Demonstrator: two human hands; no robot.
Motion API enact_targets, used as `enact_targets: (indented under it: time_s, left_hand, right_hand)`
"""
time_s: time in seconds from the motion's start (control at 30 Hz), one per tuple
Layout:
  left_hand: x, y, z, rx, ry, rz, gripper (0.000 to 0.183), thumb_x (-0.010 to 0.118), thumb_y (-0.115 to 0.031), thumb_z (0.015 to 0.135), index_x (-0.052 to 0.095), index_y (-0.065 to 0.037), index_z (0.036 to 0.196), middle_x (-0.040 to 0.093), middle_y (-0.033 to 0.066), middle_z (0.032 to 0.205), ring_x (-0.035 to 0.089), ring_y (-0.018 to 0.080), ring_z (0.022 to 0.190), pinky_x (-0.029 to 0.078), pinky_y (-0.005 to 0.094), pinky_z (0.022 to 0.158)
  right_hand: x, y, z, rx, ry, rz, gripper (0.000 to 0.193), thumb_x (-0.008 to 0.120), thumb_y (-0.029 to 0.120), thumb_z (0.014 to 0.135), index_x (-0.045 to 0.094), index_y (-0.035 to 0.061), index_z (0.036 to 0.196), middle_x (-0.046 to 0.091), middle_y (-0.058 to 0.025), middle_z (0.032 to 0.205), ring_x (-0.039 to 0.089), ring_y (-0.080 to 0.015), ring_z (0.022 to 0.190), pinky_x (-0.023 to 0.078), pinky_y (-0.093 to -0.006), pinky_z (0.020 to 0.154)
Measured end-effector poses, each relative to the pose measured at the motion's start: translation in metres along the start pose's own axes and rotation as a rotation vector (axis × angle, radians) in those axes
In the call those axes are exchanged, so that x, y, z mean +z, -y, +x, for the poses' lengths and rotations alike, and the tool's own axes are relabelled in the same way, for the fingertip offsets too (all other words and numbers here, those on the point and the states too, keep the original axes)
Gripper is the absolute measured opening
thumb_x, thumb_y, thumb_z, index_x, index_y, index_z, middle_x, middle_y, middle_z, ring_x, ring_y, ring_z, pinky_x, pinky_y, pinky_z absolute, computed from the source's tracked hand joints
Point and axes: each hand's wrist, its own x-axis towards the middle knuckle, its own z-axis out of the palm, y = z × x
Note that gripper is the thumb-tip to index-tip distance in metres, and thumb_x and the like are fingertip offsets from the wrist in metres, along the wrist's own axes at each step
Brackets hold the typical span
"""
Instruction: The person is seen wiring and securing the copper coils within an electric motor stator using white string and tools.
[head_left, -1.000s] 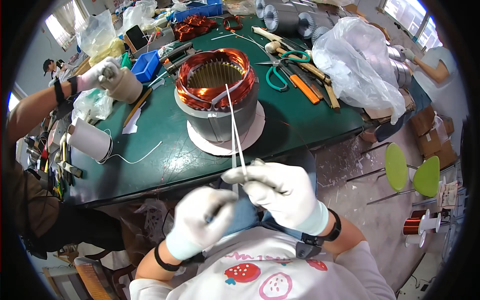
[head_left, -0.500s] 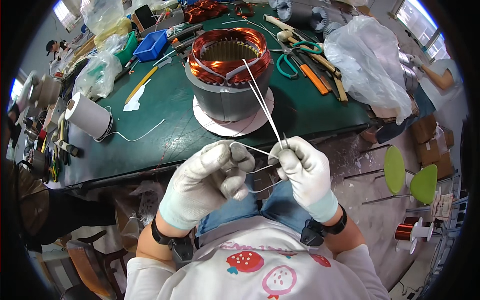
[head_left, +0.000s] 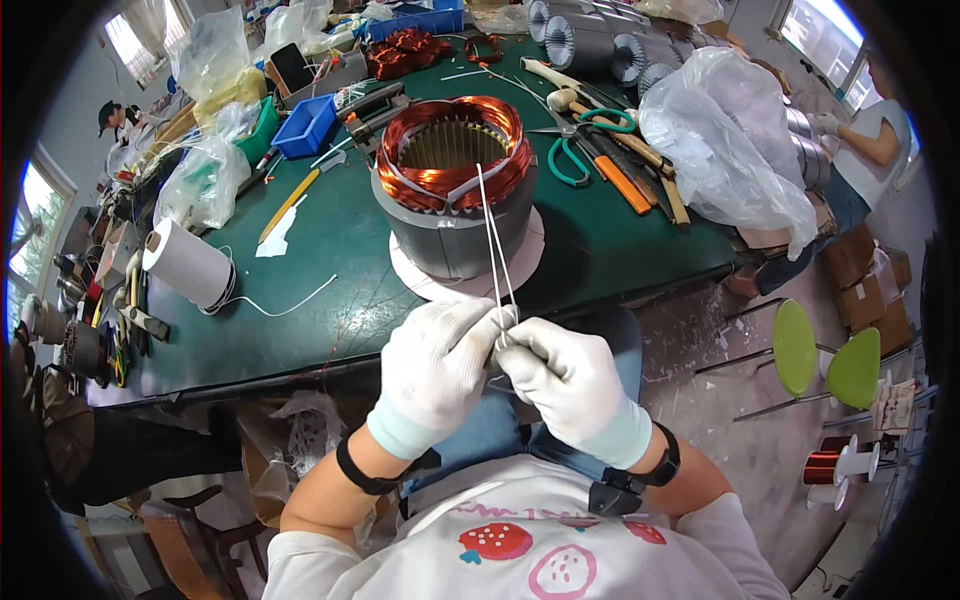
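At the left, a white cylindrical spool of cord [head_left: 187,264] lies on its side on the dark green table [head_left: 340,235]; its loose tail could tangle if a sleeve caught it.

The white-gloved left hand [head_left: 435,360] has its fingers pressed together, tips at the cord; whether they grip it cannot be told. Should they lose it, the strands could slacken.

Just beyond stands a grey cylindrical stator with a copper-wire crown [head_left: 450,225], upright on a round white board [head_left: 538,255] near the table's front edge. A hard tug toward the person could tilt or drag it.

Two thin white cord strands [head_left: 483,190] run from that crown down to the hands; too sharp a pull against the windings could fray them or shift the copper.

The white-gloved right hand [head_left: 568,380] pinches the cord between thumb and forefinger; smooth glove fabric could let it slip.
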Motion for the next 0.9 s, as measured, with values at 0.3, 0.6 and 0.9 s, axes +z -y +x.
enact_targets:
  time_s: [0.3,0.6,0.9]
  left_hand:
    - [-0.035,0.004,0.016,-0.427,0.300,-0.592,0.024,0.087,-0.004,0.064,0.063,-0.006,0.069,0.068,0.0069,0.080,0.066,0.0207,0.077,0.053,0.0322,0.070]
    - [-0.049,-0.001,0.027,-1.030,-0.018,-1.054,0.033,0.073,0.012,0.065,0.045,-0.007,0.065,0.063,0.0096,0.074,0.057,0.0127,0.068,0.049,0.0283,0.065]
    - [-0.030,-0.017,0.010,-0.926,0.358,-0.992,0.043,0.055,0.004,0.091,0.053,0.004,0.134,0.066,0.0096,0.106,0.062,0.0100,0.087,0.051,0.0260,0.079]
  right_hand:
    - [-0.019,-0.005,0.009,-0.461,-0.084,-0.668,0.010,0.068,0.020,0.089,0.067,0.0105,0.091,0.061,-0.0095,0.075,0.064,-0.0287,0.064,0.050,-0.0373,0.056]
    - [-0.023,-0.024,0.014,-0.550,-0.120,-0.734,0.020,0.075,0.031,0.081,0.064,0.0136,0.080,0.054,-0.0056,0.064,0.060,-0.0245,0.056,0.045,-0.0355,0.050]
    - [-0.020,-0.020,-0.007,0.324,-0.021,0.784,0.040,0.052,0.034,0.104,0.065,-0.0012,0.089,0.059,-0.0037,0.071,0.040,-0.0032,0.048,0.030,-0.0204,0.043]
